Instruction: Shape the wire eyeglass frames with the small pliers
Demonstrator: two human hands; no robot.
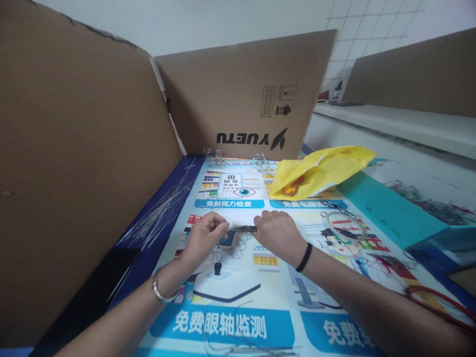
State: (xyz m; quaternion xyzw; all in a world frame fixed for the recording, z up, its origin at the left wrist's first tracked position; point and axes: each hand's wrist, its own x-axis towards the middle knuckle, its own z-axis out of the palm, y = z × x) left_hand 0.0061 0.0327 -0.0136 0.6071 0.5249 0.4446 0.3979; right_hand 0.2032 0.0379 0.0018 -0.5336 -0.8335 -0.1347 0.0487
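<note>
At the near edge, loose wires (245,342) trail over a smooth printed mat (275,297), too thin to trace and partly cut off. A red loop (439,293) at near right is also cut off; I can't tell what it belongs to.

Beyond, the left hand (206,235), below a shiny metal bangle (159,286), presses thumb and forefinger together; what sits between them is too small to make out. The right hand (278,233) is curled tightly around dark metal pliers (243,228), its fist hiding most of the handles. The pliers' slim nose points left, close to the left fingertips, above curly, blurred wire loops (238,248).

Farther left, straight, stiff wires (159,210) lie in a loose sheaf. To the right are a pale round ring (349,239), a crinkled yellow bag (327,171) with its contents mostly hidden, and a teal box (394,208). A flat cardboard panel (230,94) stands at the far side.
</note>
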